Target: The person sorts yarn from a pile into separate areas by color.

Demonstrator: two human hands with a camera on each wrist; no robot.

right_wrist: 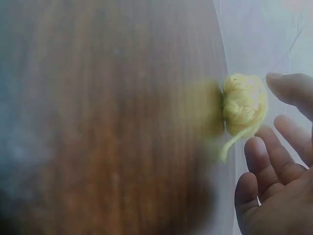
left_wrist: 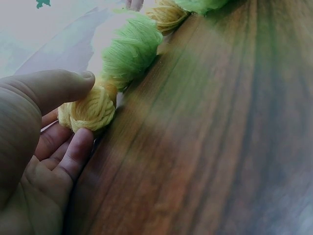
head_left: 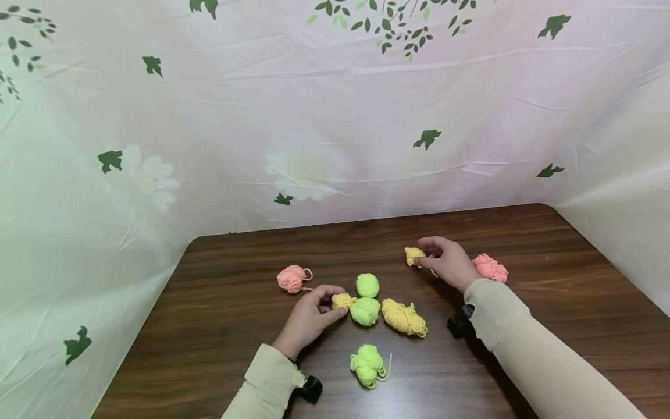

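My left hand (head_left: 311, 317) pinches a small yellow yarn ball (head_left: 342, 301) between thumb and fingers, and the ball sits right against a green yarn ball (head_left: 364, 311). In the left wrist view the thumb lies on top of that yellow ball (left_wrist: 90, 110), with the fingertips along its near side. Farther back on the right, my right hand (head_left: 449, 262) is beside another yellow yarn ball (head_left: 414, 256) with a loose tail. The right wrist view shows this ball (right_wrist: 243, 104) on the table, a gap between it and the thumb, the fingers loosely bent.
A second green ball (head_left: 367, 285) touches the first from behind, and a larger yellow skein (head_left: 404, 318) lies to its right. Nearer is a green bundle (head_left: 369, 365) with a loose strand. Pink yarn balls lie left (head_left: 293, 279) and right (head_left: 490, 267) on the brown wooden table (head_left: 209, 326).
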